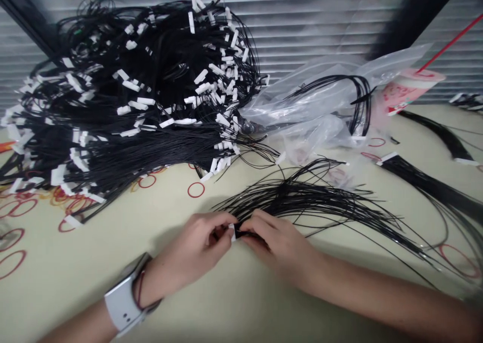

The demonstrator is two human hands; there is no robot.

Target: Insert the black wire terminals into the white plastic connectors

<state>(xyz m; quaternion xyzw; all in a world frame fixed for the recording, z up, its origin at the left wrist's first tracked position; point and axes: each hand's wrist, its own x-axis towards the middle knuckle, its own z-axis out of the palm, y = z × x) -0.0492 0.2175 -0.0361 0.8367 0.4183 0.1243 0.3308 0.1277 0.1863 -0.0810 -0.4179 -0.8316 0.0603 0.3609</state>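
On the head camera I see the left hand (196, 247) and right hand (283, 245) close together, fingers curled and pinching a small white connector (231, 232) at the end of a fan of black wires (302, 199). These lie on a pale table (68, 277), just before a big heap of white-tipped wires (128, 91). A plastic bag (302, 101) sits right of the heap, and red rubber bands (195, 189) lie scattered about.

We see a cable heap (132, 96) on the table (56, 292), plastic bags (287, 106) to its right, a loose bundle (302, 197) before them.
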